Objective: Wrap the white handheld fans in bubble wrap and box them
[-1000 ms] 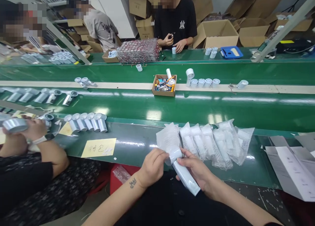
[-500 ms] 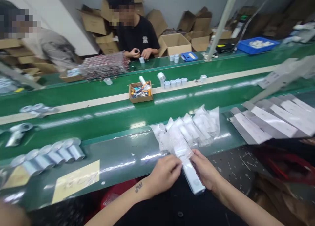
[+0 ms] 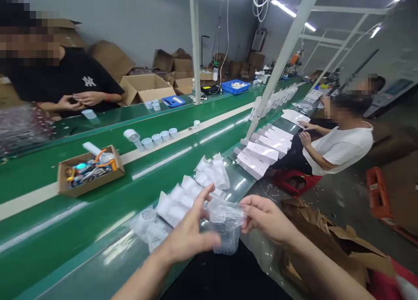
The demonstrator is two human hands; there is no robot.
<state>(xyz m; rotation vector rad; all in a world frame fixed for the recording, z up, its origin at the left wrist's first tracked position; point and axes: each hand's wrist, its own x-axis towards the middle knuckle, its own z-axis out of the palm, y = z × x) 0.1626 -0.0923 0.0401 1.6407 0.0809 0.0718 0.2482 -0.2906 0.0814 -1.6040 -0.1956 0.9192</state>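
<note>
A clear bubble-wrap bag (image 3: 226, 234) with a pale item inside hangs over the near edge of the bench. My right hand (image 3: 266, 217) pinches the bag's upper right edge between thumb and fingers. On the left side of the bag, my left hand (image 3: 187, 232) has its thumb and index finger spread wide, the thumb crossing the bag's edge. Whether its other fingers touch the plastic is hidden. Just beyond lies a row of wrapped white devices (image 3: 176, 204), with another bagged device (image 3: 148, 224) at its left end.
A cardboard tray of small parts (image 3: 91, 171) stands on the green conveyor (image 3: 170, 169), near several white cups (image 3: 156, 139). Folded white boxes (image 3: 257, 156) line the bench to the right. One co-worker (image 3: 339, 139) sits at right, another (image 3: 72, 86) across. A metal post (image 3: 277, 60) rises ahead.
The view has swung right. The white handle that stuck out of the bag no longer shows. My left hand has gone from a closed grip to spread fingers; my right still grips the plastic.
</note>
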